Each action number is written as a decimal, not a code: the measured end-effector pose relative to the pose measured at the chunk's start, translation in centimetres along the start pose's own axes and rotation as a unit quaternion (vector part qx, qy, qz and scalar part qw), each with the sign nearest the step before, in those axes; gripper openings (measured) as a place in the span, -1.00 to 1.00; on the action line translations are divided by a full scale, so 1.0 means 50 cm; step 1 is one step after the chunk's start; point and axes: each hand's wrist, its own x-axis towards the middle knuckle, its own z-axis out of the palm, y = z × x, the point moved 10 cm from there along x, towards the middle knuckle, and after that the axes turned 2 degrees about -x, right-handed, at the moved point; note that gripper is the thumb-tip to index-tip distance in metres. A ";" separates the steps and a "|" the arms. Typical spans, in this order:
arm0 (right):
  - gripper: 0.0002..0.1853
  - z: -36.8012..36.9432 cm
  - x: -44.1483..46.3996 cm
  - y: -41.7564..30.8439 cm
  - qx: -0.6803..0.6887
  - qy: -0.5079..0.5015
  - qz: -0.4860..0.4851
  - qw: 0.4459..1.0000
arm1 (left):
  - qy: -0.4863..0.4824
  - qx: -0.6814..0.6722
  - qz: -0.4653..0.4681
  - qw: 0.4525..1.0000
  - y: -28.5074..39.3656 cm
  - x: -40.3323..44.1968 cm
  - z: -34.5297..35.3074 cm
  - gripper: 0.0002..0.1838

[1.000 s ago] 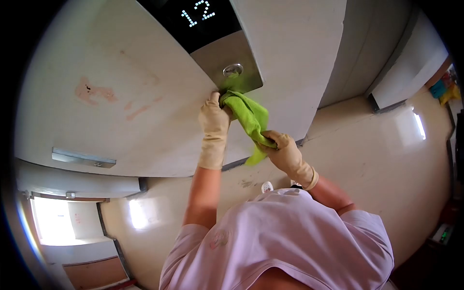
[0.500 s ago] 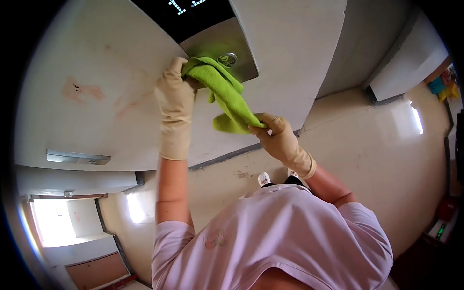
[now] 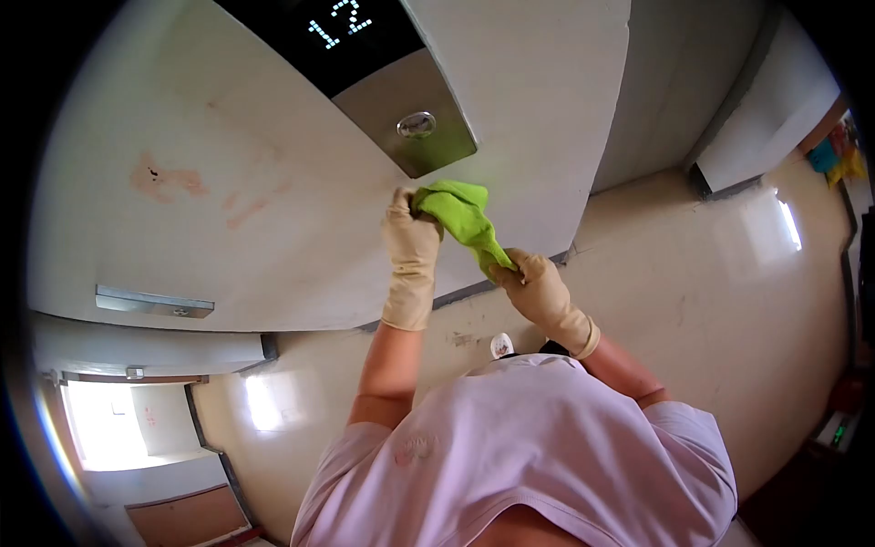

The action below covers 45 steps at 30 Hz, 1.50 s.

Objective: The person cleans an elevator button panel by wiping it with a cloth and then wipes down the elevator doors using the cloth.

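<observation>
A bright green cloth (image 3: 463,215) stretches between my two gloved hands, just below a metal elevator call panel (image 3: 410,118). My left hand (image 3: 412,232), in a cream rubber glove, is closed on the cloth's upper end near the panel's lower corner. Lower and to the right, my right hand (image 3: 540,290), gloved alike, grips the other end, which is bunched narrow. The panel carries a round button (image 3: 416,126) and a black display (image 3: 333,32) that reads 12. A faint green reflection shows on the panel's lower part.
The pale wall (image 3: 273,246) bears reddish stains (image 3: 169,178) at the left and a second metal plate (image 3: 155,301) lower down. Glossy tiled floor (image 3: 674,301) spreads below and right. Colourful items (image 3: 838,159) lie at the far right; a bright window (image 3: 105,424) is at lower left.
My left hand first went up and left over the panel with the cloth, then came back down below its lower edge. The cloth is now more bunched; my right hand has moved little.
</observation>
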 end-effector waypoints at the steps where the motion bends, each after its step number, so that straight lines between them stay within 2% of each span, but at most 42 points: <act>1: -0.83 -0.008 -0.001 0.002 0.008 -0.006 0.027 1.000 | -0.003 0.000 -0.002 1.000 0.011 0.000 0.009 -0.74; 2: -0.82 -0.012 0.000 0.005 0.016 -0.013 0.053 0.998 | 0.057 -0.134 0.048 0.988 0.041 0.005 -0.006 -0.72; 3: -0.82 -0.015 0.000 0.003 0.015 -0.012 0.053 0.998 | 0.117 -0.265 0.097 0.952 0.056 0.006 -0.026 -0.70; 4: -0.82 -0.015 0.002 -0.002 0.022 -0.012 0.048 0.999 | 0.153 -0.063 0.141 0.976 0.084 0.006 -0.036 -0.42; 5: -0.82 -0.015 0.003 -0.005 0.031 -0.012 0.044 0.998 | 0.153 -0.063 0.142 0.976 0.091 0.008 -0.027 -0.42; 7: -0.81 -0.013 0.009 -0.011 0.031 -0.002 0.012 0.999 | 0.253 -0.004 0.175 0.952 0.164 -0.011 -0.037 -0.11; 8: -0.81 -0.013 0.012 -0.019 0.030 0.007 -0.018 0.999 | 0.261 0.010 0.192 0.946 0.162 0.003 -0.020 -0.03; 11: -0.80 -0.002 0.023 -0.018 0.045 -0.014 -0.028 0.998 | 0.309 0.060 0.199 0.928 0.136 0.026 -0.014 -0.05; 12: -0.80 -0.006 0.026 -0.024 0.044 -0.016 -0.028 0.998 | 0.326 0.100 0.223 0.913 0.146 0.024 -0.025 -0.22; 13: -0.80 -0.018 0.025 -0.032 0.049 -0.005 -0.019 0.999 | 0.325 0.102 0.222 0.914 0.133 0.028 -0.042 -0.22; 14: -0.81 -0.024 0.022 -0.035 0.053 0.005 -0.008 0.999 | 0.230 -0.020 0.218 0.948 0.102 0.049 -0.045 -0.31; 15: -0.81 -0.020 0.023 -0.032 0.056 0.002 -0.008 0.998 | 0.131 -0.143 0.210 0.958 0.089 0.062 -0.038 -0.40; 16: -0.80 -0.016 0.029 -0.024 0.058 -0.003 0.001 0.998 | 0.110 -0.162 0.185 0.963 0.078 0.064 -0.042 -0.49; 17: -0.80 -0.011 0.033 -0.019 0.060 -0.008 0.009 0.998 | 0.112 -0.159 0.187 0.963 0.078 0.064 -0.044 -0.49; 20: -0.80 0.000 0.035 -0.039 0.057 -0.013 -0.015 0.998 | 0.151 -0.078 0.221 0.960 0.097 0.051 -0.039 -0.44; 22: -0.80 0.009 0.038 -0.039 0.042 -0.032 -0.012 0.999 | 0.259 0.053 0.208 0.942 0.110 0.033 -0.041 -0.39; 23: -0.80 0.018 0.037 -0.035 0.026 -0.055 -0.004 0.998 | 0.258 0.052 0.209 0.942 0.110 0.033 -0.041 -0.39; 25: -0.80 0.013 0.035 -0.026 0.023 -0.035 -0.016 0.999 | 0.260 0.097 0.202 0.939 0.129 0.027 -0.041 -0.34; 27: -0.80 0.001 0.030 -0.025 0.021 -0.018 -0.025 0.999 | 0.263 0.099 0.230 0.932 0.110 0.033 -0.044 -0.37; 29: -0.81 -0.008 0.028 -0.013 0.062 -0.024 0.022 0.998 | 0.244 0.041 0.251 0.936 0.087 0.043 -0.045 -0.39; 31: -0.82 -0.015 0.026 -0.015 0.044 -0.021 0.017 0.999 | 0.240 0.011 0.229 0.943 0.113 0.038 -0.054 -0.40; 33: -0.82 -0.013 0.026 -0.021 0.030 -0.017 0.008 0.999 | 0.246 0.119 0.168 0.947 0.148 0.031 -0.059 -0.32; 34: -0.85 -0.010 0.024 -0.031 0.037 -0.007 -0.027 0.999 | 0.248 0.117 0.173 0.946 0.163 0.032 -0.045 -0.32; 36: -0.87 -0.015 0.021 -0.051 0.042 0.008 -0.064 0.997 | 0.314 0.019 0.147 0.938 0.168 0.027 -0.042 -0.20; 38: -0.84 -0.008 0.022 -0.038 0.040 -0.033 -0.001 0.999 | 0.309 0.020 0.163 0.937 0.182 0.026 -0.033 -0.15; 40: -0.84 -0.025 0.023 -0.042 0.029 -0.018 -0.003 0.999 | 0.265 0.024 0.172 0.949 0.182 0.033 -0.026 -0.06; 43: -0.85 -0.037 0.016 -0.033 0.021 -0.005 0.003 1.000 | 0.252 0.049 0.130 0.958 0.175 0.025 -0.039 -0.05; 45: -0.85 -0.042 0.018 -0.029 0.016 -0.001 0.000 1.000 | 0.269 0.079 0.135 0.950 0.171 0.030 -0.037 -0.02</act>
